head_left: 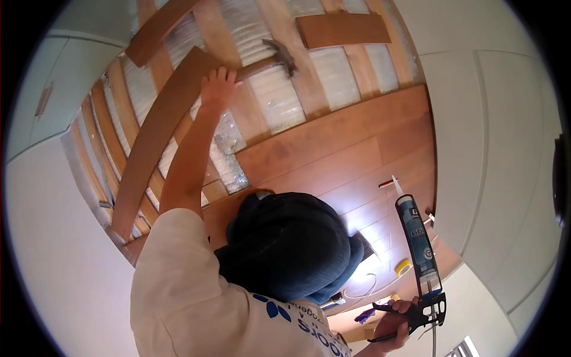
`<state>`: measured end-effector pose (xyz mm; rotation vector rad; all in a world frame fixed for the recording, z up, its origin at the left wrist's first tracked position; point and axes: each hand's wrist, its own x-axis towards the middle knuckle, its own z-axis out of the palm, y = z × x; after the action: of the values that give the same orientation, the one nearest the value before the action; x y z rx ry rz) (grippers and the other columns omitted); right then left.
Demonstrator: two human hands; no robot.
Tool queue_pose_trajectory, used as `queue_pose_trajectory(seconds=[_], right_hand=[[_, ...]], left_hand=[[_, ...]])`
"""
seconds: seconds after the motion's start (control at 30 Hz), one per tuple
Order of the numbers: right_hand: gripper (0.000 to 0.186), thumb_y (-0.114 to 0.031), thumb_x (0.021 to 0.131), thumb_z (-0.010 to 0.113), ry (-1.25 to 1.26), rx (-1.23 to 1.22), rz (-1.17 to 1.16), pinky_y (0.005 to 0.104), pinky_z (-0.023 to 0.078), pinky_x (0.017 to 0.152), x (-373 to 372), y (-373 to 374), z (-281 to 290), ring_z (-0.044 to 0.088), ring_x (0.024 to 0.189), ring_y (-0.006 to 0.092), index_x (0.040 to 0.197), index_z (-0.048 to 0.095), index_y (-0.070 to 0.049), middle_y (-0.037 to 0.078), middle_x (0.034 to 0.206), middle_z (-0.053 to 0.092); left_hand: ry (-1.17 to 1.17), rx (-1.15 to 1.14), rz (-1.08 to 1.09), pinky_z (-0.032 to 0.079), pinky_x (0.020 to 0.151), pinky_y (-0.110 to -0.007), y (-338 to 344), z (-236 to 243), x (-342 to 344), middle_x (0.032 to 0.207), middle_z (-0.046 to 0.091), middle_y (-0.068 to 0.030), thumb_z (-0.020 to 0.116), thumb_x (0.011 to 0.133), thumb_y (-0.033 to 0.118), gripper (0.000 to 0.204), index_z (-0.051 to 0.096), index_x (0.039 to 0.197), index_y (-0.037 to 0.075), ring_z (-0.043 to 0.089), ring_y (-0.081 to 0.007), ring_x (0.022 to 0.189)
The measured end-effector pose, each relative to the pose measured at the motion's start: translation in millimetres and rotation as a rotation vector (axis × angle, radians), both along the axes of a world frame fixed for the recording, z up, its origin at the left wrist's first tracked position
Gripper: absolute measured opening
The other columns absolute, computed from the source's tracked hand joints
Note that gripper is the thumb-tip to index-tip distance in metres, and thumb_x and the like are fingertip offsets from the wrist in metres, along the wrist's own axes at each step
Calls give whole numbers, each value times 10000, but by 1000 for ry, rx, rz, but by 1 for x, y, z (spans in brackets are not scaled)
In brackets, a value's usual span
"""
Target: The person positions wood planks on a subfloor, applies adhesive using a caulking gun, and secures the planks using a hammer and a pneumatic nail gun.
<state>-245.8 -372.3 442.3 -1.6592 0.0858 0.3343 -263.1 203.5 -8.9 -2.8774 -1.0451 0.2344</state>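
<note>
My left hand [219, 88] reaches forward to a long loose floor board [148, 146], its fingers on the end of a hammer's handle at the board's edge. The hammer [279, 53] points its dark head away from me, over the battens. My right hand [394, 326] grips a black caulking gun [433, 309] at lower right, loaded with a dark tube [417, 241] whose white nozzle [397, 185] points forward. My kneeling legs [288, 238] are below me in dark trousers.
Wooden battens [270, 18] lie over foil-like underlay [276, 107]. Short boards [342, 30] rest across them. Laid flooring [333, 152] spans the middle and right. Yellow tape [403, 267] and a white cable [363, 294] lie near my right hand. Pale cabinets [488, 149] and walls border the floor.
</note>
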Motion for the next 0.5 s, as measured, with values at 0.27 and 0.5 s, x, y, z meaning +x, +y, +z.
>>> queue_pose_trajectory(seconds=[0.27,0.5], right_hand=[[805,-360,877,728,3,67,20,440,433,1033,0,-24,-2,523,1068,232,1487,374,27,84,1090,497],[755,-334,951,723,29,300,-47,473,440,1099,-24,-30,-19,549,1156,243,1524,376,14,83,1158,536]], left_hand=[[-174,-14,234,515,993,-541,46,20,-19,1345,591,-194,575,1037,398,520,519,1454,92,603,-405,1233],[-148,-782,-35,543,940,-512,-164,35,-86,1233,635,-261,747,933,391,588,539,1318,-1,636,-427,1144]])
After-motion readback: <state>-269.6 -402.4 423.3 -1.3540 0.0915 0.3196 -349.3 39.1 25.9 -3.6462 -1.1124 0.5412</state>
